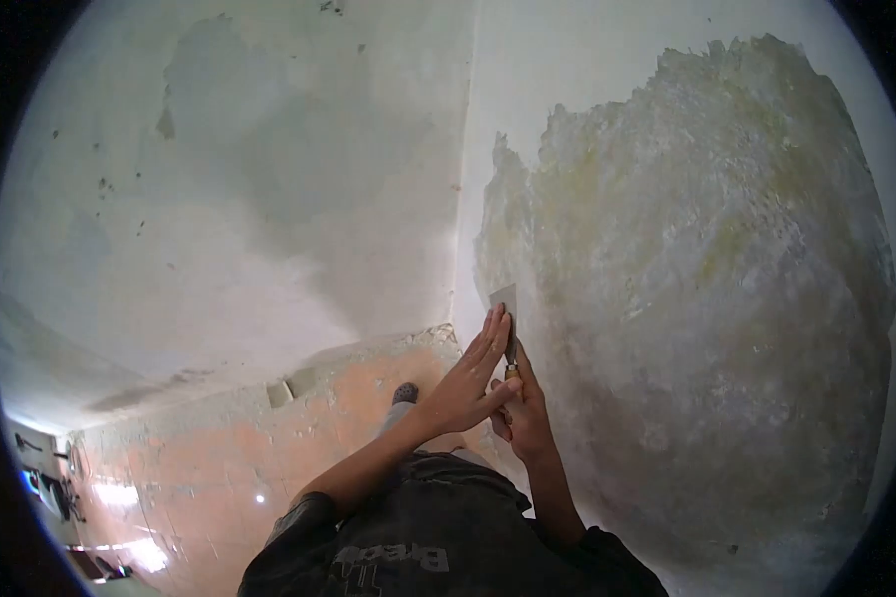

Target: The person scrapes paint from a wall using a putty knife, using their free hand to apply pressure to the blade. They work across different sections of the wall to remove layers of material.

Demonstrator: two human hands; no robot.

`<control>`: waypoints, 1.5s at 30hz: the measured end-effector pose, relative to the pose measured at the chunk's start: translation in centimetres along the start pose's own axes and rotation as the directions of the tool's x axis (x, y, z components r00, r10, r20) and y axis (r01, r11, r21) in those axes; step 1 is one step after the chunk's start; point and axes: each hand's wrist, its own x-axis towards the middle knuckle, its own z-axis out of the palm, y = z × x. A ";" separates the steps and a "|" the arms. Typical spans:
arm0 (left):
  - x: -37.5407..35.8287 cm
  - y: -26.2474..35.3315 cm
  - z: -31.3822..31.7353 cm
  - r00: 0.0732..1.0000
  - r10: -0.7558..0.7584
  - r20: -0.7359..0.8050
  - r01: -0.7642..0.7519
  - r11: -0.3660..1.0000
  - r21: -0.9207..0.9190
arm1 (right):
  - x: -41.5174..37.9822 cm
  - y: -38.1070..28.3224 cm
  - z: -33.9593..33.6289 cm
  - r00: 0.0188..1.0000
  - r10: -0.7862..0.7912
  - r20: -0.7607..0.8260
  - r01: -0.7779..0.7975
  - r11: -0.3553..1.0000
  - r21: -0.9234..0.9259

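Observation:
A putty knife (506, 296) with a thin metal blade and a wooden handle points up along the right-hand wall, near the room's corner. My right hand (530, 423) is wrapped round its handle. From the left, my left hand (468, 383) lies with straight fingers against the blade, its thumb reaching across towards my right hand. The blade's tip is at the left edge of a large bare grey patch (667, 289) where the white paint is gone. My left fingers hide part of the blade.
A second wall (348, 169), stained and chipped, meets this one at the corner. Paint flakes lie on the orange tiled floor (219, 468) along its foot. A pale square piece (280, 394) is by the wall. My shoe (405, 393) shows below. Dark objects (55, 493) stand far left.

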 end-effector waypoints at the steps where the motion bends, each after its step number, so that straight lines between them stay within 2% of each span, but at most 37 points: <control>1: 0.7 0.0 -0.3 0.999 0.037 0.012 -0.037 0.999 0.003 | 0.3 -0.5 0.2 0.999 -0.022 -0.037 0.021 1.000 -0.023; 4: 3.8 -0.4 -1.4 0.994 0.109 0.032 -0.108 0.994 -0.031 | 2.3 -2.2 1.1 0.985 -0.077 -0.152 0.070 0.996 -0.049; 6: 5.5 -0.5 -2.3 0.987 0.154 0.048 -0.151 0.987 -0.053 | 3.5 -2.4 0.9 0.978 -0.154 -0.141 0.138 0.984 -0.116; 8: 7.0 -0.7 -3.2 0.977 0.203 0.065 -0.197 0.977 -0.079 | 4.8 -3.8 2.2 0.953 -0.162 -0.254 0.117 0.976 -0.183; 10: 8.6 -1.3 -3.9 0.961 0.268 0.062 -0.265 0.962 -0.062 | 5.9 -4.2 2.4 0.929 -0.163 -0.331 0.115 0.980 -0.161; 14: 11.6 -2.3 -5.2 0.939 0.326 0.105 -0.311 0.940 -0.138 | 8.0 -6.2 3.8 0.895 -0.176 -0.409 0.117 0.979 -0.165; 16: 12.4 -2.7 -5.7 0.935 0.347 0.079 -0.332 0.931 -0.153 | 9.0 -6.3 4.6 0.860 -0.233 -0.454 0.156 0.967 -0.200; 20: 13.6 -3.7 -7.3 0.917 0.382 0.111 -0.356 0.913 -0.199 | 10.4 -6.2 5.8 0.858 -0.199 -0.474 0.145 0.978 -0.147; 22: 13.9 -3.8 -8.4 0.906 0.403 0.131 -0.361 0.895 -0.261 | 11.6 -5.8 7.3 0.762 -0.318 -0.564 0.276 0.947 -0.162; 26: 14.5 -4.7 -9.4 0.872 0.447 0.199 -0.382 0.876 -0.294 | 12.0 -5.6 7.7 0.754 -0.327 -0.570 0.317 0.941 -0.121; 28: 15.2 -5.0 -9.7 0.866 0.454 0.209 -0.407 0.883 -0.233 | 12.0 -6.1 7.7 0.747 -0.220 -0.627 0.221 0.972 -0.078; 32: 15.6 -5.1 -10.9 0.845 0.451 0.287 -0.374 0.883 -0.285 | 12.0 -7.6 9.2 0.745 -0.229 -0.627 0.243 0.968 -0.065; 35: 16.1 -5.1 -11.4 0.865 0.415 0.283 -0.358 0.904 -0.233 | 12.0 -7.9 8.5 0.792 -0.157 -0.591 0.155 0.986 -0.055; 38: 16.2 -4.3 -12.6 0.845 0.394 0.361 -0.348 0.919 -0.188 | 12.0 -7.0 8.7 0.785 -0.219 -0.580 0.220 0.973 -0.070; 40: 15.9 -3.8 -12.1 0.859 0.350 0.373 -0.250 0.923 -0.291 | 11.8 -7.1 8.0 0.790 -0.247 -0.561 0.221 0.968 -0.116; 41: 15.9 -3.6 -12.0 0.868 0.333 0.370 -0.238 0.930 -0.279 | 12.1 -7.1 7.7 0.801 -0.236 -0.550 0.215 0.971 -0.104; 43: 16.1 -3.3 -11.9 0.911 0.285 0.300 -0.221 0.948 -0.229 | 13.1 -7.3 7.4 0.810 -0.310 -0.497 0.315 0.946 -0.077; 45: 15.5 -2.8 -11.7 0.926 0.246 0.287 -0.188 0.958 -0.215 | 12.5 -7.1 7.2 0.840 -0.304 -0.449 0.313 0.948 -0.056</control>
